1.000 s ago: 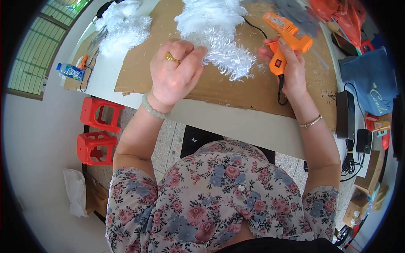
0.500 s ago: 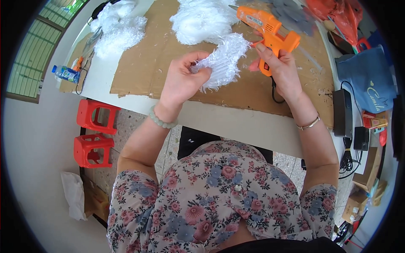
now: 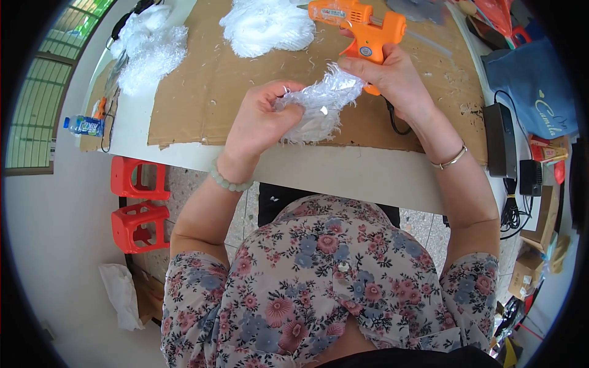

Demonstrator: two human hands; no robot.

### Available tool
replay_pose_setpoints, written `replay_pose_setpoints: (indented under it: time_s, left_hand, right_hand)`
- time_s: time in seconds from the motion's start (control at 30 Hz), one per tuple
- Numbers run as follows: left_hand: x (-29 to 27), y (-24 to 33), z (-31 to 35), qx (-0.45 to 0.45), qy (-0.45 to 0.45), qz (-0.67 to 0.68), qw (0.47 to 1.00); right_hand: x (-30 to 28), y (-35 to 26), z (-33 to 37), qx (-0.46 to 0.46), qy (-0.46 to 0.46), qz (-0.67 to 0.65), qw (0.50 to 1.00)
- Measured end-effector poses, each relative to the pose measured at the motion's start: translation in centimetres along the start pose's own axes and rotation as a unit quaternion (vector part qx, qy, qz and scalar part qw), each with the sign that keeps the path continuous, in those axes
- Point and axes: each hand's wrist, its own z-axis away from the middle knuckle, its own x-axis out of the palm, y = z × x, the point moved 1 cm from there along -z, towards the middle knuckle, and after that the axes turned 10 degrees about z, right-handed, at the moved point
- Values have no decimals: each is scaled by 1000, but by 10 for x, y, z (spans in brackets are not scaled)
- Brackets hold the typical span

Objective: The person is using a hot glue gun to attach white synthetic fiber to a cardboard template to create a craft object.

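White fringed tuft (image 3: 319, 107) held above the cardboard sheet (image 3: 208, 86) on the tabletop (image 3: 343, 172).
Left hand (image 3: 261, 122) pinches the tuft; right hand (image 3: 392, 76) grips the orange glue gun (image 3: 359, 24). Judged step: positioning; gluing needs the nozzle turned tuftward.

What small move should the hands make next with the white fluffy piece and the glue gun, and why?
Probably tilt the orange glue gun so its nozzle meets the white fluffy piece. The right hand grips the gun, but its nozzle points left, away from the piece that the left hand holds up.

A small craft workshop: cardboard-covered worktable (image 3: 196, 92), orange glue gun (image 3: 359, 24), heaps of white fluff (image 3: 267, 24), red plastic stools (image 3: 138, 202).
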Motion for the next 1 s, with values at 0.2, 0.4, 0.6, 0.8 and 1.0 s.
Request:
replay_pose_setpoints:
  time_s: [0.2, 0.4, 0.6, 0.8, 1.0]
  left_hand:
    - [-5, 1, -2, -28, -5, 39, 999]
    - [-3, 6, -3, -2, 16, 257, 966]
    - [-9, -11, -3, -23, 19, 157, 987]
    - [-9, -9, -5, -17, 43, 138, 989]
    - [-8, -10, -7, 20, 21, 152, 988]
  right_hand:
    - [-1, 7, -1, -23, -33, 26, 999]
    - [2, 0, 0, -44, 13, -17, 999]
    - [-3, 5, -1, -30, 33, -15, 999]
    - [0, -9, 1, -2, 50, -152, 987]
    - [0, -3, 0, 3, 54, -2, 999]
